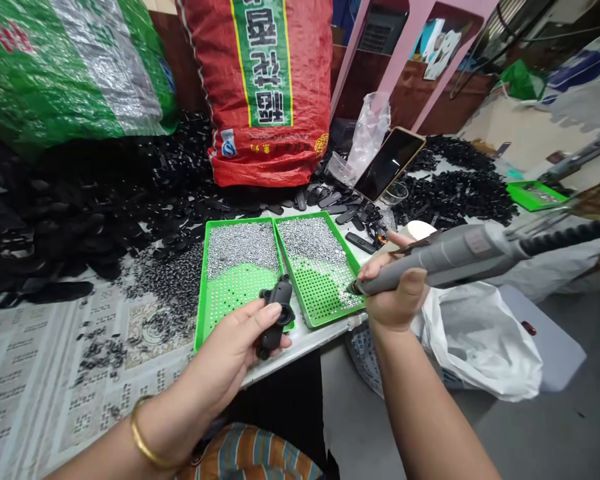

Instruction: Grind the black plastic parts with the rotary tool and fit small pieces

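Note:
My left hand [245, 337] pinches a small black plastic part [279, 313] with round knobs at its ends and a ring in the middle. It is held over the front edge of the left green tray [200, 300]. My right hand [397, 290] is wrapped round a grey electric screwdriver [440, 257], its tip pointing down-left at the front right corner of the right green tray [320, 320]. Small silver screws [307, 237] fill the back of both perforated trays, and some lie near the tip. Whether the tip touches a screw I cannot tell.
Black plastic pieces [70, 220] pile up behind and left, with tiny black parts [165, 287] beside the left tray. A red sack [270, 157], green sack [80, 73] and leaning phone [393, 160] stand behind. A white plastic bag [480, 340] hangs at lower right.

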The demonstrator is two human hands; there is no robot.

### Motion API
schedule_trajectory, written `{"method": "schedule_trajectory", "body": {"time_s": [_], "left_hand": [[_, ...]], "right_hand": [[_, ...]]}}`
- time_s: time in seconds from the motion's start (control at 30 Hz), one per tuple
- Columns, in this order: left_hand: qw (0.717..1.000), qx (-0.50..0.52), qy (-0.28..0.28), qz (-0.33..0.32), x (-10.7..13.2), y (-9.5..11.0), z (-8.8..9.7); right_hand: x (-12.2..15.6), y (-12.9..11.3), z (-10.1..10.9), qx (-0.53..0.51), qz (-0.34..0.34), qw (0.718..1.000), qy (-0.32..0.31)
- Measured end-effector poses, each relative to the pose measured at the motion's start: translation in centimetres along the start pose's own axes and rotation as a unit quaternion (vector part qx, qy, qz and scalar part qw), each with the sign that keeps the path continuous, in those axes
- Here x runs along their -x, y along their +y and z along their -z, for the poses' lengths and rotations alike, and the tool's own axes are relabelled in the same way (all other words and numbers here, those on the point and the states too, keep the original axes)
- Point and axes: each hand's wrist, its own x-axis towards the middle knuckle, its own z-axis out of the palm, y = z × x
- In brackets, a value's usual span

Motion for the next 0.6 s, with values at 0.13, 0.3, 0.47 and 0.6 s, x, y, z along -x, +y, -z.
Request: {"method": "schedule_trajectory", "body": {"time_s": [0.13, 0.3, 0.47, 0.6], "left_hand": [[0.997, 0.053, 0.043, 0.031, 0.6, -0.7, 0.7], [0.996, 0.066, 0.046, 0.033, 0.6, -1.1, 1.0], [0.997, 0.057, 0.039, 0.029, 0.7, -1.3, 1.1], [0.997, 0.061, 0.041, 0.028, 0.8, -1.2, 1.1]], "right_hand": [[0.0, 1.3, -0.1, 0.002, 0.000, 1.000, 0.002], [0.0, 2.0, 0.0, 0.012, -0.011, 1.000, 0.006], [0.1, 2.1, -0.1, 0.027, -0.010, 0.999, 0.014], [0.1, 2.1, -0.2, 0.032, -0.014, 0.999, 0.013]]}}
